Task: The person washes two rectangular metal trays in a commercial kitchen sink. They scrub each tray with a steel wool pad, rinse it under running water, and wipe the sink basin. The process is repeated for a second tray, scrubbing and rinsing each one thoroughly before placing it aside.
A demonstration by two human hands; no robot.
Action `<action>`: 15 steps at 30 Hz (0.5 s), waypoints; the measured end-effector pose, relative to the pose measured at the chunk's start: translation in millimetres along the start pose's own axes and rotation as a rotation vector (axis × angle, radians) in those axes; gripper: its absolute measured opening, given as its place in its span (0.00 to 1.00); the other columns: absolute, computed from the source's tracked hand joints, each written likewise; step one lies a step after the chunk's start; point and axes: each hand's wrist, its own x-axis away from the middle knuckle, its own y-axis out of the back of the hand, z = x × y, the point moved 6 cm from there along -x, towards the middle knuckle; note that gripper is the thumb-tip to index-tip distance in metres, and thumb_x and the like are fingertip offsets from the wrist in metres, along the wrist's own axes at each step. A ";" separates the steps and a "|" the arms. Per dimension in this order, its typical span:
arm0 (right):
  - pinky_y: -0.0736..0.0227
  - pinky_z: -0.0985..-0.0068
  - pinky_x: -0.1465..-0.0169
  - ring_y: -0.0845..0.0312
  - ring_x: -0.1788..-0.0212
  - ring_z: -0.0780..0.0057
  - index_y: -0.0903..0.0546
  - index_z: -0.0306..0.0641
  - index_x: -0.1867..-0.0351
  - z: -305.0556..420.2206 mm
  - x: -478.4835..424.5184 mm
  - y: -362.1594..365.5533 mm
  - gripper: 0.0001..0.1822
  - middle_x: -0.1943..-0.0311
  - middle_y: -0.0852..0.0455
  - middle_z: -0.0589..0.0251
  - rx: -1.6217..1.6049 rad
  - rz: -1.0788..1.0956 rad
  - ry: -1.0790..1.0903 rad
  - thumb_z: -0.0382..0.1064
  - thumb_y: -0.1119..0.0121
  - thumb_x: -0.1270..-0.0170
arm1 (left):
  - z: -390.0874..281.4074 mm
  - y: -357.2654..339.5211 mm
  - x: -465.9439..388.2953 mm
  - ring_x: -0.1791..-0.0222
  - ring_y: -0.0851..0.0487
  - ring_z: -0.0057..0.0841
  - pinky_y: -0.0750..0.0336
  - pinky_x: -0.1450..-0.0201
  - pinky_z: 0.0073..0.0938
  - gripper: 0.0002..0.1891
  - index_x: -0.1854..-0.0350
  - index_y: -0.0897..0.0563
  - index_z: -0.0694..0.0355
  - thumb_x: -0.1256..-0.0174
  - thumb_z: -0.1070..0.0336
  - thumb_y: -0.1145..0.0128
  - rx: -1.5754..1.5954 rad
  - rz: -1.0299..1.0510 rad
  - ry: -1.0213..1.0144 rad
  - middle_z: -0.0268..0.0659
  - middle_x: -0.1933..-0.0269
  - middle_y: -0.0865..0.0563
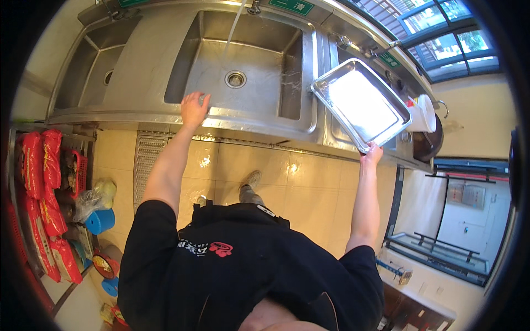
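My right hand (373,154) grips the near corner of a shiny rectangular metal tray (352,99), which is tilted over the right side of the counter. Light glares off the tray's inner face. Over the front rim of the middle stainless steel sink basin (256,99) is my left hand (194,109), fingers apart and holding nothing. Whether it touches the rim, I cannot tell. A stream of water (234,29) falls into that basin from the faucet (253,7), and a round drain (235,79) sits in its floor.
Another basin (89,74) lies to the left. At the right end stand a white bucket (422,113) and a dark round pan (430,142). A rack at left holds red bags (51,178); a blue container (100,221) stands beside it. A metal floor grate (150,157) lies below the counter.
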 end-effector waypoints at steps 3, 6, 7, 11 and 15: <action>0.29 0.72 0.56 0.26 0.61 0.66 0.28 0.29 0.55 16.2 61.6 17.8 0.23 0.62 0.25 0.58 0.051 -0.024 0.034 0.17 0.57 0.58 | 2.4 27.7 20.6 0.47 0.28 0.37 0.40 0.40 0.38 0.17 0.58 0.23 0.61 0.41 0.54 0.47 0.055 -0.111 -0.215 0.39 0.51 0.21; 0.29 0.74 0.59 0.26 0.63 0.68 0.29 0.29 0.54 34.2 130.0 38.8 0.23 0.64 0.24 0.59 0.100 -0.059 0.037 0.19 0.55 0.57 | 23.7 70.5 57.8 0.44 0.30 0.39 0.41 0.39 0.38 0.17 0.55 0.25 0.61 0.42 0.57 0.46 0.047 -0.132 -0.270 0.40 0.48 0.24; 0.29 0.74 0.59 0.26 0.63 0.69 0.29 0.29 0.54 37.5 144.5 41.4 0.23 0.64 0.24 0.60 0.122 -0.058 0.055 0.19 0.55 0.57 | 40.3 88.6 73.0 0.43 0.31 0.39 0.41 0.39 0.38 0.17 0.54 0.25 0.61 0.42 0.57 0.45 0.041 -0.127 -0.240 0.41 0.47 0.25; 0.29 0.75 0.59 0.26 0.63 0.70 0.29 0.30 0.54 47.3 196.0 29.5 0.22 0.64 0.24 0.60 0.216 0.020 0.079 0.20 0.55 0.57 | 150.5 158.8 149.0 0.43 0.31 0.39 0.39 0.40 0.38 0.17 0.53 0.25 0.63 0.40 0.58 0.46 -0.037 -0.129 -0.062 0.41 0.45 0.25; 0.29 0.76 0.63 0.26 0.67 0.72 0.30 0.28 0.51 52.8 255.1 -43.2 0.25 0.67 0.23 0.61 0.214 0.165 0.124 0.22 0.53 0.57 | 287.0 219.1 270.3 0.45 0.29 0.40 0.37 0.41 0.37 0.17 0.53 0.25 0.65 0.39 0.58 0.48 -0.228 -0.129 0.193 0.44 0.46 0.25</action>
